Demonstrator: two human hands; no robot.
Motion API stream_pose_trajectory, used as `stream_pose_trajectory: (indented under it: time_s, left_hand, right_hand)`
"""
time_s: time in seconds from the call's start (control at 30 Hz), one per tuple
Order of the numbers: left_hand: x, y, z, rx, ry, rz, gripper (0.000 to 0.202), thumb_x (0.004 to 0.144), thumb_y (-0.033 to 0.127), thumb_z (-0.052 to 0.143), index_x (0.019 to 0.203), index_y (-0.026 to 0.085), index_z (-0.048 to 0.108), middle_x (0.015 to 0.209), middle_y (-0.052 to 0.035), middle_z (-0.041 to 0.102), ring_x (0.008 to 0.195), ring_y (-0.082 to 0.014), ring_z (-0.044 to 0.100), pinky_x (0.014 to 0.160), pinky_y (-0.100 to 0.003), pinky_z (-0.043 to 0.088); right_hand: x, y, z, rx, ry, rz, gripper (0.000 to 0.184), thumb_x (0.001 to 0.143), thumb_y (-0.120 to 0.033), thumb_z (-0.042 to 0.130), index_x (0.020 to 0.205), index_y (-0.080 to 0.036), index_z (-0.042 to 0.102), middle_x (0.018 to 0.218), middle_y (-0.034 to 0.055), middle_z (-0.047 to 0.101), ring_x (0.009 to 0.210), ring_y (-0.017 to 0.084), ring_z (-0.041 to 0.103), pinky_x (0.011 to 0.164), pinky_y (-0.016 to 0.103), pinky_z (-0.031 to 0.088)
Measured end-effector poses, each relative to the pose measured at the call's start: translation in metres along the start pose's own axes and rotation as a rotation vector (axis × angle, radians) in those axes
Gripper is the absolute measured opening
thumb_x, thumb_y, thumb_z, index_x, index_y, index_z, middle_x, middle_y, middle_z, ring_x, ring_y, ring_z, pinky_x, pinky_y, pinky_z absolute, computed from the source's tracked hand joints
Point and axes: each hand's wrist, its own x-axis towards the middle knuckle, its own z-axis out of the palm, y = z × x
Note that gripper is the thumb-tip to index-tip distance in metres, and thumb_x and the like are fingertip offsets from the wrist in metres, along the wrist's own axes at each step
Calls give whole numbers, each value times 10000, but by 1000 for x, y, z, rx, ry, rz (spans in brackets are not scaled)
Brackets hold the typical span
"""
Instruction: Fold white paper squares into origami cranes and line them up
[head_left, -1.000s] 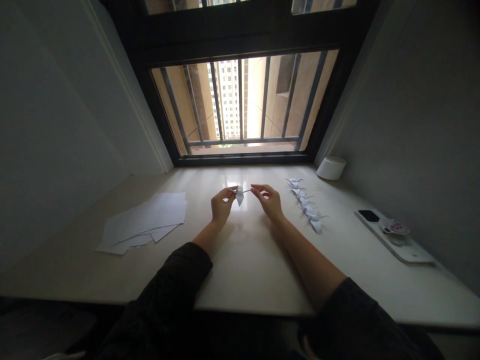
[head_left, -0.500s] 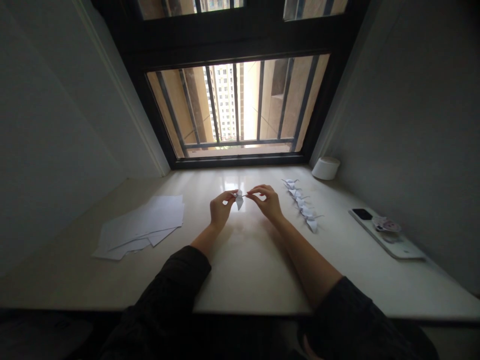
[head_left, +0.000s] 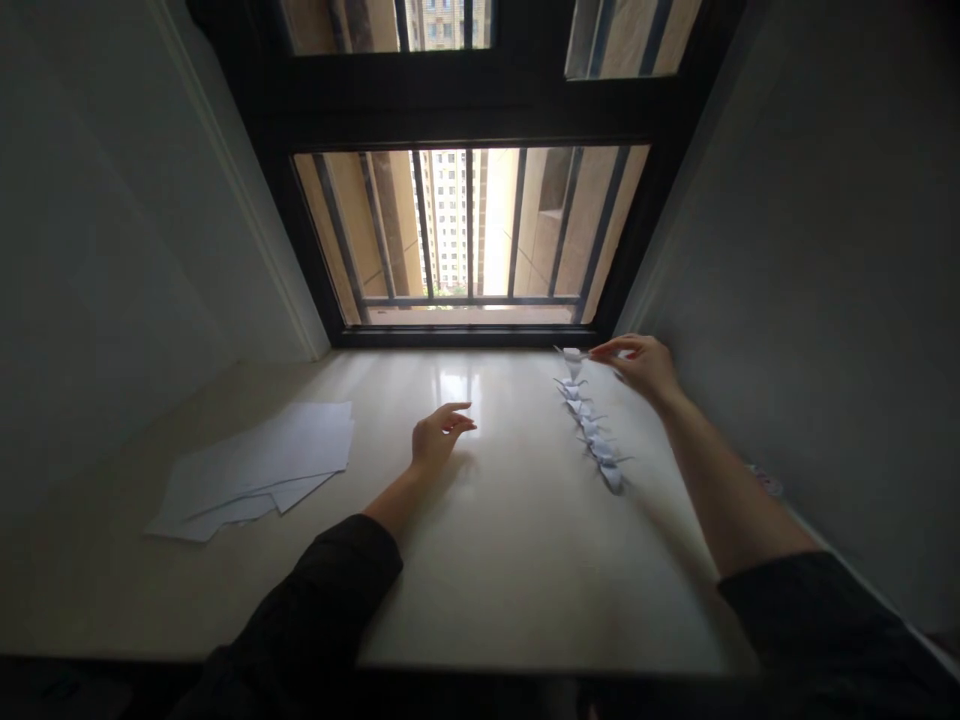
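Observation:
My right hand (head_left: 643,365) reaches to the far right of the pale table (head_left: 487,520) and pinches a small white folded paper crane (head_left: 572,355) by its tip, at the far end of a row of several paper cranes (head_left: 592,430). My left hand (head_left: 439,435) hovers low over the middle of the table, fingers loosely apart, holding nothing.
A loose stack of white paper sheets (head_left: 251,468) lies at the left. A barred window (head_left: 469,235) stands behind the table, with walls close on both sides. My right forearm hides things at the right edge, where a bit of a pink-and-white object (head_left: 765,482) shows.
Both hands held the crane at the table's middle. My right hand has carried it to the far end of the row, and my left hand has let go.

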Motion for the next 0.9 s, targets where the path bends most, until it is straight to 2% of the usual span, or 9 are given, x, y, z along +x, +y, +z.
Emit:
stream_pose_trajectory:
  time_s: [0.13,0.27,0.37,0.5,0.7,0.9]
  left_hand:
    - [1,-2,2,12,-48,-13,222,733,337,668,948,287,687,787,-9,721,711,-180,672,603,-265,481]
    - [1,0,1,5,-68,-15,209,734,319,659,937,275,690,771,-14,723,709,-183,680,587,-260,473]
    - [1,2,1,5,-78,-19,205,732,314,655,928,266,692,763,-19,722,701,-186,681,576,-259,473]
    - [2,4,1,31,-113,-60,229,741,326,639,952,249,685,787,-23,724,718,-181,680,594,-256,479]
    - [2,8,-1,60,-162,-123,262,758,347,617,993,240,668,833,-22,722,767,-175,677,631,-254,478]
    - [2,9,-1,59,-171,-127,262,761,348,614,993,237,662,839,-20,721,785,-176,677,632,-252,478]
  right_hand:
    - [20,67,13,-37,-54,37,219,620,-400,738,749,-223,750,784,77,714,736,221,616,623,324,414]
    - [23,105,41,-47,-37,158,253,583,-397,755,751,-208,751,746,84,711,720,228,607,628,336,413]
    - [22,115,58,-51,-58,191,265,557,-410,763,715,-199,752,727,94,705,703,228,601,608,329,407]
    - [24,118,71,-147,-125,255,228,597,-398,743,749,-229,751,750,62,709,752,211,594,637,297,400]
    - [25,125,80,-231,-280,351,225,652,-356,721,844,-242,747,817,36,714,757,183,602,618,244,382]
    - [22,130,84,-245,-291,393,247,666,-372,716,870,-234,743,849,49,711,730,182,603,597,246,374]
